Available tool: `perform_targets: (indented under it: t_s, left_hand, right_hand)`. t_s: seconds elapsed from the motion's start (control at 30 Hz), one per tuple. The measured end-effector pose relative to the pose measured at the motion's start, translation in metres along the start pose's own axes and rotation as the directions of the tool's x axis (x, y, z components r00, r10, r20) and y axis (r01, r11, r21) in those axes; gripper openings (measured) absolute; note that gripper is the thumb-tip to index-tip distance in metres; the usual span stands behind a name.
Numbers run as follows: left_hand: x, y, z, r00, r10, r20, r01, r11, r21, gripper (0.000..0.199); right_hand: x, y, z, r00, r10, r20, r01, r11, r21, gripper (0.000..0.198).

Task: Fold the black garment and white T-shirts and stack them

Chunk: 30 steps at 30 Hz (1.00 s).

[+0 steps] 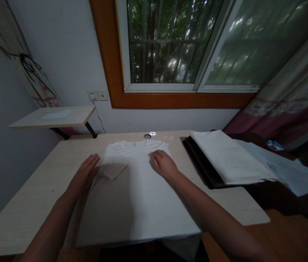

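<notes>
A white T-shirt (148, 193) lies spread on the light wooden table, its neckline toward the window and its hem at the front edge. Its left sleeve (113, 170) is folded inward over the body. My left hand (87, 168) is open beside the shirt's left edge, fingers stretched out by the folded sleeve. Over the shirt's right shoulder, my right hand (165, 164) is closed, with curled fingers pressed on the white cloth near the right sleeve. What lies under those fingers is partly hidden. A shadow covers the shirt's left half.
Folded white cloth (227, 156) rests on a black folded item (203, 163) at the right. A small raised shelf (74, 122) with a paper stands at the back left. Behind the table (44, 178) are a wall socket (98, 95) with a cord and a window.
</notes>
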<state>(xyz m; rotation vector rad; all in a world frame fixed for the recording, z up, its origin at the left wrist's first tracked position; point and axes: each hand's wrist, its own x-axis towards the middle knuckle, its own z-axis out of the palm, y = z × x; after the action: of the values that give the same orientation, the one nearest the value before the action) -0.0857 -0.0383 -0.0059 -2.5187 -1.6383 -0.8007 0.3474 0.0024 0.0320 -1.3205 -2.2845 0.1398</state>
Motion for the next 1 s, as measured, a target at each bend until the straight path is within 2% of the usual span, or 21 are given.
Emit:
perform_targets:
  t_s: [0.1,0.2,0.3,0.37,0.53,0.77,1.0]
  left_hand:
    - [0.024,0.022,0.005,0.999,0.033,0.005,-0.033,0.999,0.033,0.051]
    - [0.050,0.052,0.021,0.995,0.048,0.087,-0.055,0.995,0.088,0.053]
    - [0.065,0.077,0.044,0.997,-0.008,0.083,-0.003,0.991,0.134,0.057]
    - [0.067,0.084,0.059,0.995,-0.067,0.074,0.054,0.985,0.166,0.060]
    - [0.061,0.078,0.075,0.994,-0.081,0.077,0.063,0.975,0.211,0.064]
    - [0.073,0.077,0.074,0.975,-0.148,0.164,0.082,0.932,0.354,0.070]
    - [0.088,0.071,0.078,0.971,-0.178,0.157,0.103,0.913,0.396,0.070]
  right_hand:
    - [-0.002,0.031,-0.005,0.993,0.112,-0.038,-0.115,0.989,-0.094,0.043]
    - [-0.006,0.050,0.004,0.991,0.131,-0.014,-0.132,0.976,-0.173,0.051]
    - [-0.011,0.058,0.015,0.989,0.140,0.043,-0.127,0.968,-0.217,0.056]
    - [-0.014,0.060,0.020,0.984,0.163,0.065,-0.144,0.961,-0.236,0.059]
    - [-0.012,0.062,0.021,0.972,0.207,0.112,-0.170,0.947,-0.272,0.062]
    - [0.002,0.069,0.020,0.936,0.291,0.198,-0.220,0.923,-0.315,0.072]
    - [0.019,0.077,0.020,0.911,0.341,0.233,-0.257,0.910,-0.326,0.074]
